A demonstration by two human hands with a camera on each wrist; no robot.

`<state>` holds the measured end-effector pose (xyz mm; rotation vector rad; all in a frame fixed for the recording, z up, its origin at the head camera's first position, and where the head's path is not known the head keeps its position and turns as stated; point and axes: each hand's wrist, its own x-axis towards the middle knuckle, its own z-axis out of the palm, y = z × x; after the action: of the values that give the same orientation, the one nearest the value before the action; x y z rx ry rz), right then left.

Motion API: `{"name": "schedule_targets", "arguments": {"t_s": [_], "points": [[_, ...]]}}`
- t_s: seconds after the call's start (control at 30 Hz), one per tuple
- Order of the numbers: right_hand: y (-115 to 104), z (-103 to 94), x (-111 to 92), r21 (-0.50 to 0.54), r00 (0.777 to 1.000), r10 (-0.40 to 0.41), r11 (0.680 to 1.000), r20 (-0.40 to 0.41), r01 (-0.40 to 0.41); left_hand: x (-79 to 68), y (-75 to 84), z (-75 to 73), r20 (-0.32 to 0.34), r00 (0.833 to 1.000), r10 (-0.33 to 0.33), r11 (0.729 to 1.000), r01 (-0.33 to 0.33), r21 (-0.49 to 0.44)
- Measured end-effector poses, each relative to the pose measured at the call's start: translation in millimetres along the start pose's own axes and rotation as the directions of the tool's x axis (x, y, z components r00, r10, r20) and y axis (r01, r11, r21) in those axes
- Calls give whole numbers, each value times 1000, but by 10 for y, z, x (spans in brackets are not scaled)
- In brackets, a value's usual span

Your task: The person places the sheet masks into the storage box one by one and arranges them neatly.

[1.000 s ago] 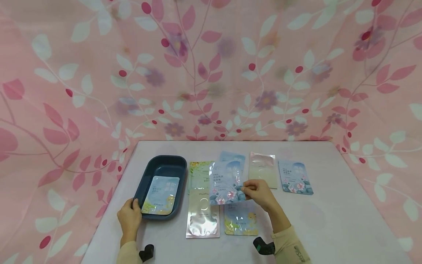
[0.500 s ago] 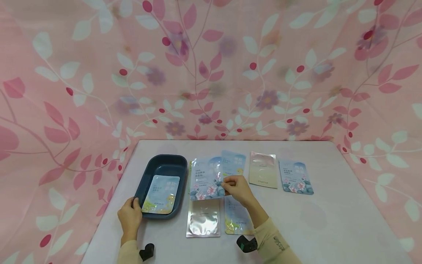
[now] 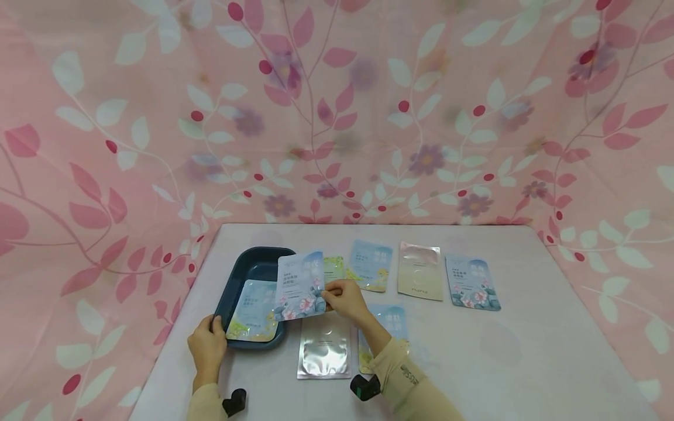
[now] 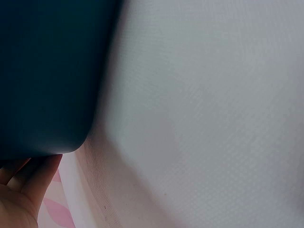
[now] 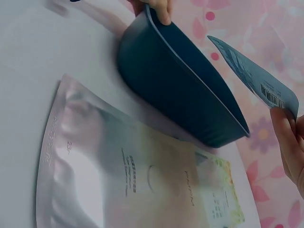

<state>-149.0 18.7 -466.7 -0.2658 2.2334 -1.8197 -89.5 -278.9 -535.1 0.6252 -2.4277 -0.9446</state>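
Note:
A dark blue plastic basin (image 3: 258, 263) stands at the left of the table. My left hand (image 3: 207, 345) grips its near left corner, thumb over the rim in the right wrist view and fingers (image 4: 42, 180) against the outside. Inside the basin lies a light blue and yellow face mask sachet (image 3: 250, 310). My right hand (image 3: 344, 299) pinches the right edge of a blue face mask sachet with pink flowers (image 3: 300, 286), raised over the basin's right side. In the right wrist view this sachet (image 5: 251, 71) is tilted, above the rim and apart from it.
Right of the basin lie a silver sachet (image 3: 323, 356), a partly hidden green sachet (image 3: 333, 268) and two light blue sachets (image 3: 370, 265). Farther right are a pink-and-green sachet (image 3: 419, 271) and another flowered sachet (image 3: 472, 282). A pink floral cloth (image 3: 337, 117) hangs behind the table.
My right hand has carried the flowered sachet leftward, from above the middle sachets to over the basin's right side. My left hand stays on the basin.

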Motion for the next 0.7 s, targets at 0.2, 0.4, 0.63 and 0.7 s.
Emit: {"name": "schedule_targets", "arguments": {"t_s": [0.2,0.4,0.63,0.7], "points": [[11,147,89,10,999,-25,1000,29,25,0,8,-6,-11,1000,15,1000,-15,0],[60,265,159,4,994,-97,995,52,97,-1,3,-2,-10,1000,23,1000,-23,1],[-34,467,239,-29,999,-22,999,31,23,-4,-2,-7,-3,1000,22,1000,-22,4],[-38,514,267,-49,1000,-12,999,28,13,-5,3,-8,-7,1000,27,1000,-27,4]]}}
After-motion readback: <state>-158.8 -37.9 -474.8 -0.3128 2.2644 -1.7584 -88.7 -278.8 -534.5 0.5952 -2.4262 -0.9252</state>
